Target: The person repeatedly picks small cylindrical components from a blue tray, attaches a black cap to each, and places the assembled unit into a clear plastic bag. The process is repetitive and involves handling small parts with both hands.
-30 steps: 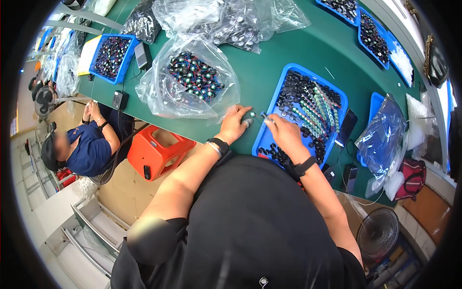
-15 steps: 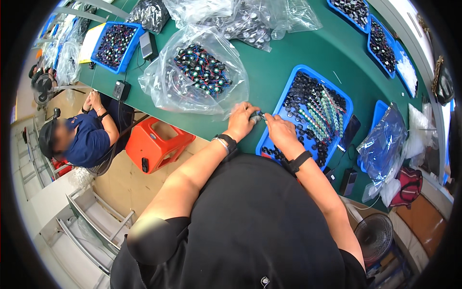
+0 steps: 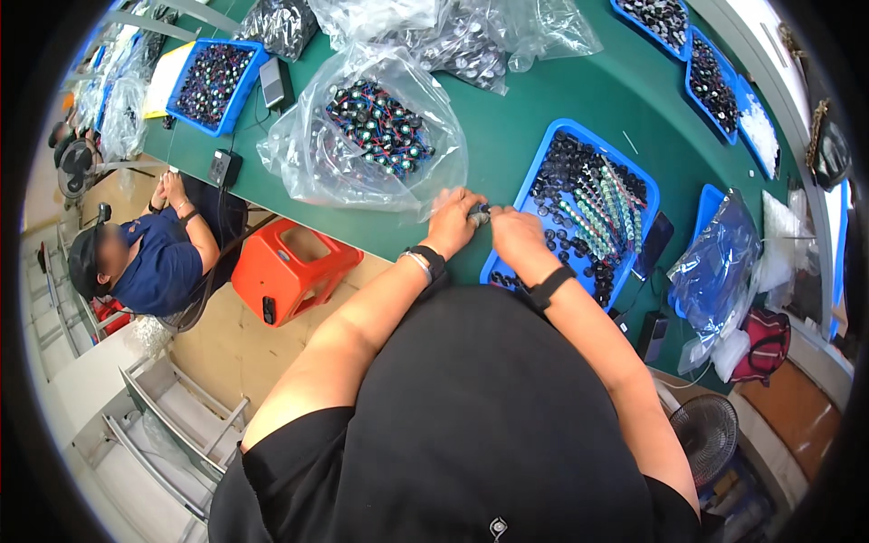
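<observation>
At the near edge of the green table, my left hand (image 3: 455, 223) is closed around a small dark, greyish part (image 3: 479, 214), its shape mostly hidden by the fingers. From the right, my right hand (image 3: 521, 239) meets it, its fingers pinched together at the part's side; what they grip is too small to make out. Beside that hand lies a blue tray (image 3: 648, 210) holding loose black round pieces (image 3: 563, 165) and several strips of small round circuit boards (image 3: 593, 220). Beyond my left hand sits an open clear plastic bag (image 3: 303, 163) with wired round parts (image 3: 380, 127) inside.
At the back left stands a blue bin (image 3: 217, 128) of wired parts; more blue bins (image 3: 715, 86) line the far right. A phone (image 3: 654, 244) lies by the tray. To the left are a red stool (image 3: 294, 262) and a seated person (image 3: 172, 262). A fan (image 3: 704, 441) stands lower right.
My right hand has shifted left, its fingers drawing together against the part. My left hand stays in nearly the same place, still around the part.
</observation>
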`<state>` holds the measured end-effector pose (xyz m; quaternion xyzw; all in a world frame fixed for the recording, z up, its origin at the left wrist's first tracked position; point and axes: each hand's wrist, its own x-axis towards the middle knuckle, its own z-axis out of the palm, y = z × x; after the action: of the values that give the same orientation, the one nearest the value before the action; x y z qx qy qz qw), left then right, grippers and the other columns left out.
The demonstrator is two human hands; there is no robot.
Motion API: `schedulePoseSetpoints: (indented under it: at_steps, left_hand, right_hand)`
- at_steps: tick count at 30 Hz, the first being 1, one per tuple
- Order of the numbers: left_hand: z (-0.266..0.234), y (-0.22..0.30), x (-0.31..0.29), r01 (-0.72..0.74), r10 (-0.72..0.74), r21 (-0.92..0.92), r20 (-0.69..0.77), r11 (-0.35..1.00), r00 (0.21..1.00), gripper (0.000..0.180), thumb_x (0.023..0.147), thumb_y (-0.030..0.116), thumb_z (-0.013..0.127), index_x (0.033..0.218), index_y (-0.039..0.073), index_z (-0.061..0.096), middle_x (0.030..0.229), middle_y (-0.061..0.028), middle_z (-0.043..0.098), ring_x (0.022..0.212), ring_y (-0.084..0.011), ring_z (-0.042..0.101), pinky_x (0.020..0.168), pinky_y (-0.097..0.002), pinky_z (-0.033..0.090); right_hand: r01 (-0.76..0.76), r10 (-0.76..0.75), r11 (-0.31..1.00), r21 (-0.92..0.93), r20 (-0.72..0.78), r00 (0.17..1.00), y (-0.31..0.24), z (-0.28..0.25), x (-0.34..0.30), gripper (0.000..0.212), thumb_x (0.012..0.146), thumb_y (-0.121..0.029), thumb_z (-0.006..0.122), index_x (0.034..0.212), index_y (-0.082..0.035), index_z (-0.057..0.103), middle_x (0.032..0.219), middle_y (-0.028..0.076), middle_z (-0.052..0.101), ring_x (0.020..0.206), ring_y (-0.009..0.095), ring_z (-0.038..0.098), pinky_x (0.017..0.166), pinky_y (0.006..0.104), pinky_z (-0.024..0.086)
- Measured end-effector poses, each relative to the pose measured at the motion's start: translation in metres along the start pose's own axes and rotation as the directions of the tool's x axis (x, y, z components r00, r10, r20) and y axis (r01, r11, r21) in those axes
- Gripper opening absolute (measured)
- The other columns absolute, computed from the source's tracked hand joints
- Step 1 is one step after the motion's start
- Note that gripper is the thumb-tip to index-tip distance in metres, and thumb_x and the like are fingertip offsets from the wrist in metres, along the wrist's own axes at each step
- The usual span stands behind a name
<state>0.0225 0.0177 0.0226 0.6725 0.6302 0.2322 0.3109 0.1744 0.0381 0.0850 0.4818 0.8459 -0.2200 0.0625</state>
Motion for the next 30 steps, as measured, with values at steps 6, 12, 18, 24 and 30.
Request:
schedulePoseSetpoints:
  at_steps: [6, 12, 18, 24, 30]
  left_hand:
    - [-0.037, 0.029, 0.002, 0.304, -0.267, -0.54, 0.147, 0.785, 0.952, 0.027, 0.081, 0.012, 0.07, 0.106, 0.008, 0.061, 0.091, -0.0048, 0.06, 0.08, -0.0143, 0.058, 0.072, -0.0286, 0.048]
    - [-0.135, 0.005, 0.022, 0.1, 0.024, 0.131, -0.714, 0.986, 0.699, 0.049, 0.082, 0.01, 0.065, 0.127, 0.001, 0.049, 0.12, -0.0157, 0.053, 0.111, -0.0289, 0.048, 0.097, -0.0394, 0.036]
    - [-0.094, 0.068, 0.034, -0.302, 0.349, 0.213, -0.235, 0.929, 0.907, 0.034, 0.077, 0.006, 0.067, 0.11, 0.006, 0.06, 0.101, -0.0128, 0.062, 0.096, -0.0307, 0.057, 0.086, -0.0402, 0.043]
    - [0.048, 0.094, 0.022, -0.302, 0.281, 0.014, 0.328, 0.953, 0.902, 0.039, 0.075, 0.007, 0.063, 0.114, 0.007, 0.058, 0.111, -0.0147, 0.057, 0.106, -0.0327, 0.055, 0.088, -0.04, 0.047]
    - [0.078, 0.099, 0.032, -0.363, 0.339, 0.007, 0.343, 0.932, 0.876, 0.032, 0.074, 0.005, 0.062, 0.106, 0.002, 0.059, 0.1, -0.0144, 0.055, 0.099, -0.0316, 0.055, 0.084, -0.039, 0.048]
  right_hand:
    - [-0.253, 0.295, 0.952, 0.173, -0.296, 0.908, 0.068, -0.002, -0.026, 0.036, 0.089, -0.01, 0.043, 0.124, -0.01, 0.05, 0.096, 0.019, 0.064, 0.082, 0.037, 0.063, 0.071, 0.0466, 0.051]
    - [-0.38, 0.485, 0.874, 0.302, -0.501, 0.717, 0.123, -0.024, -0.06, 0.038, 0.094, -0.017, 0.046, 0.132, -0.011, 0.046, 0.104, 0.018, 0.065, 0.083, 0.038, 0.062, 0.072, 0.046, 0.049]
    - [-0.21, 0.758, 0.441, 0.872, -0.237, 0.608, 0.102, -0.003, -0.096, 0.026, 0.095, -0.019, 0.048, 0.115, -0.005, 0.057, 0.095, 0.01, 0.066, 0.071, 0.017, 0.061, 0.066, 0.0307, 0.048]
    - [-0.277, 0.744, 0.482, 0.831, -0.221, 0.631, 0.081, 0.011, -0.12, 0.024, 0.092, -0.016, 0.056, 0.113, -0.009, 0.064, 0.101, 0.009, 0.063, 0.08, 0.014, 0.057, 0.072, 0.0263, 0.044]
    - [-0.18, 0.781, 0.334, 0.925, -0.165, 0.602, 0.086, 0.036, -0.131, 0.019, 0.092, -0.014, 0.057, 0.107, -0.004, 0.063, 0.087, 0.008, 0.065, 0.074, 0.013, 0.06, 0.067, 0.0275, 0.047]
